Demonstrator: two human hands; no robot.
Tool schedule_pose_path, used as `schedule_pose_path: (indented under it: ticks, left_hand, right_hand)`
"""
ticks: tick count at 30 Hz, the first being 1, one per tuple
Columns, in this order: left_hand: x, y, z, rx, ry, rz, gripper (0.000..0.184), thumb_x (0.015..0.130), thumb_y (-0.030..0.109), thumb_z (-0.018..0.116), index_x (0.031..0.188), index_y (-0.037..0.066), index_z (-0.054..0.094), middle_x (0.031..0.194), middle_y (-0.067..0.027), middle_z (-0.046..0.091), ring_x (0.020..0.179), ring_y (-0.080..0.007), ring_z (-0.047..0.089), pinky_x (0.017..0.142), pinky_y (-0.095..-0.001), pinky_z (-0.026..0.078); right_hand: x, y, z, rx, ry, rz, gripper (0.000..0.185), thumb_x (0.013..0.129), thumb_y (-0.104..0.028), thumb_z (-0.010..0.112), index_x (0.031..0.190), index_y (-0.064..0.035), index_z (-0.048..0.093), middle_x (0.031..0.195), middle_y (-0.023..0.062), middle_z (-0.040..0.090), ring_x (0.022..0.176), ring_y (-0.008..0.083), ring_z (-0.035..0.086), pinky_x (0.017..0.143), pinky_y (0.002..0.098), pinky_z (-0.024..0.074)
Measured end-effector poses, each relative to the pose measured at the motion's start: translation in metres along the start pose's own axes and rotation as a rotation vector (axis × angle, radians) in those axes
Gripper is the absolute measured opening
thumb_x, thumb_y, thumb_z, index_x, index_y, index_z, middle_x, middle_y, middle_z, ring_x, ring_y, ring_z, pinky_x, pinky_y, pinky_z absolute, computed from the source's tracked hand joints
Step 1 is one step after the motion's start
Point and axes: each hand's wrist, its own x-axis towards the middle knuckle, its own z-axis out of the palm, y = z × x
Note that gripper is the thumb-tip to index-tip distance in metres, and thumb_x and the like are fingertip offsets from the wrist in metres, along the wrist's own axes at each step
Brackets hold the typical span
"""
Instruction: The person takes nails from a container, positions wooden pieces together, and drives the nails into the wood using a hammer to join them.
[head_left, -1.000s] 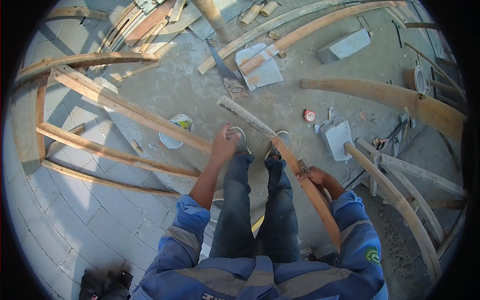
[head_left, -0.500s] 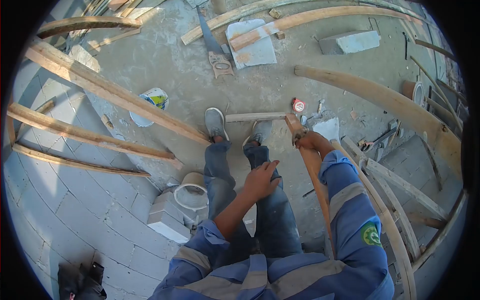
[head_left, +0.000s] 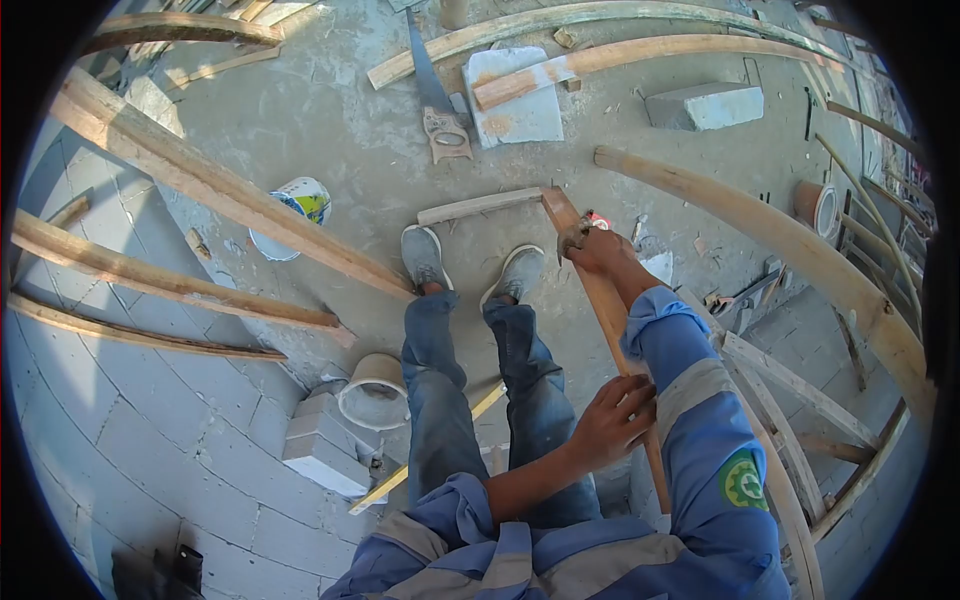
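A long reddish-brown plank (head_left: 603, 300) runs from near my right shoe back toward my body. At its far end a short pale wood strip (head_left: 480, 205) meets it at an angle, in front of my shoes. My right hand (head_left: 600, 250) is closed at the plank's far part, around a small dark tool or fitting that I cannot make out clearly. My left hand (head_left: 615, 422) lies by the plank's nearer part, beside my right forearm, with its fingers slightly apart and nothing seen in it. A red and white tape measure (head_left: 598, 220) shows partly behind my right hand.
A handsaw (head_left: 445, 132) lies by a white block (head_left: 530, 110) with a curved beam on it. Long beams (head_left: 230, 195) slope in from the left beside a paint bucket (head_left: 303, 200). Another bucket (head_left: 375, 392) stands by blocks (head_left: 325, 445). Curved timbers (head_left: 780, 215) fill the right side.
My left hand has moved from above my legs right to the plank. My right hand and the plank have shifted forward and slightly left. The short strip now lies more tilted.
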Motion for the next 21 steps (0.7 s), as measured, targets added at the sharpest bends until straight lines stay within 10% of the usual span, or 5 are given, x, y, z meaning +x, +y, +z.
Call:
schedule_pose_path:
  ticks: [10, 14, 18, 21]
  left_hand:
    - [0.056, -0.038, -0.032, 0.143, -0.023, -0.033, 0.036, 0.084, 0.018, 0.079, 0.118, 0.010, 0.068, 0.122, -0.0140, 0.063, 0.124, -0.0327, 0.059, 0.109, -0.0465, 0.048]
    - [0.099, -0.030, -0.059, -0.910, 0.008, -0.477, 0.053, 0.081, 0.019, 0.078, 0.130, 0.007, 0.062, 0.125, -0.0151, 0.063, 0.117, -0.0355, 0.061, 0.105, -0.0473, 0.049]
    - [0.102, -0.060, -0.048, -0.775, 0.001, -0.248, 0.051, 0.082, 0.020, 0.077, 0.129, 0.006, 0.061, 0.125, -0.0142, 0.063, 0.116, -0.0351, 0.062, 0.104, -0.0469, 0.049]
    - [0.109, -0.105, -0.023, -0.426, 0.084, 0.010, 0.050, 0.082, 0.020, 0.076, 0.127, 0.006, 0.060, 0.125, -0.0135, 0.064, 0.115, -0.0348, 0.062, 0.103, -0.0466, 0.049]
  right_hand:
    - [-0.040, -0.113, -0.132, -0.090, 0.176, 0.022, 0.044, 0.091, -0.045, 0.069, 0.120, -0.0110, 0.075, 0.122, 0.0164, 0.074, 0.117, 0.0330, 0.070, 0.097, 0.0427, 0.0559]
    - [-0.079, -0.171, -0.174, 0.132, 0.196, -0.090, 0.046, 0.092, -0.046, 0.066, 0.124, -0.0141, 0.074, 0.127, 0.0191, 0.071, 0.121, 0.0374, 0.066, 0.101, 0.0451, 0.0532]
    - [-0.091, -0.191, -0.163, 0.546, 0.388, -0.221, 0.066, 0.089, -0.055, 0.068, 0.111, 0.0072, 0.071, 0.103, 0.0321, 0.072, 0.105, 0.0443, 0.070, 0.093, 0.0477, 0.0508]
    - [-0.152, -0.183, -0.157, 0.761, 0.459, -0.310, 0.046, 0.091, -0.037, 0.073, 0.107, 0.0048, 0.066, 0.081, 0.0146, 0.066, 0.071, 0.0227, 0.061, 0.068, 0.0362, 0.0483]
